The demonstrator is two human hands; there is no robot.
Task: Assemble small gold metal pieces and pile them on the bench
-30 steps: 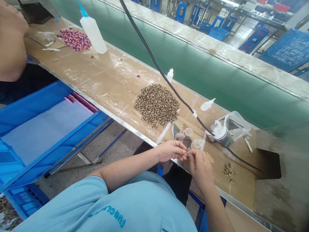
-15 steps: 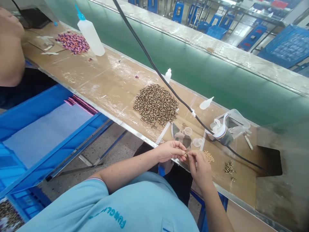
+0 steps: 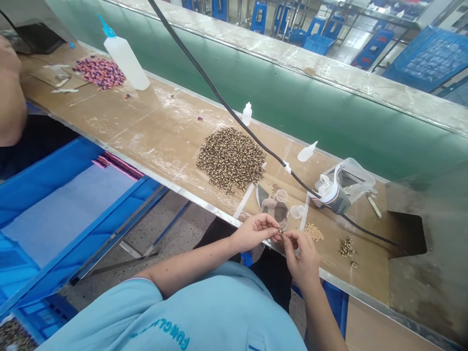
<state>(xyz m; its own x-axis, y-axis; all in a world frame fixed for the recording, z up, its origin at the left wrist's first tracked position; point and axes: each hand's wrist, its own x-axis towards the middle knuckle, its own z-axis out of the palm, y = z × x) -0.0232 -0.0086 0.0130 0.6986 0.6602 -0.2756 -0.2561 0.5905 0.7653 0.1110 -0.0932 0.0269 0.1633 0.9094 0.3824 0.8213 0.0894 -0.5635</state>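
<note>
My left hand point(image 3: 255, 230) and my right hand point(image 3: 302, 253) meet at the near edge of the brown workbench point(image 3: 164, 131), fingertips pinched together on a tiny brown bead-like part point(image 3: 280, 232). A large heap of the same brown and gold parts point(image 3: 231, 157) lies on the bench just beyond my left hand. A small pale pile of parts point(image 3: 314, 231) and a smaller dark cluster point(image 3: 346, 246) lie to the right of my hands. Two small clear cups point(image 3: 282, 196) stand just past my fingers.
A black cable point(image 3: 234, 114) runs across the bench to a clear container point(image 3: 347, 183). Small white dropper bottles point(image 3: 247, 113) and a large squeeze bottle point(image 3: 122, 53) stand further back, by a purple pile of parts point(image 3: 99, 71). A blue crate point(image 3: 66, 195) sits left below. Another person point(image 3: 10, 92) is at far left.
The view has drifted slightly, so the bench sits a little further left and up. Both hands stay pinched together at the bench edge, working the same small part.
</note>
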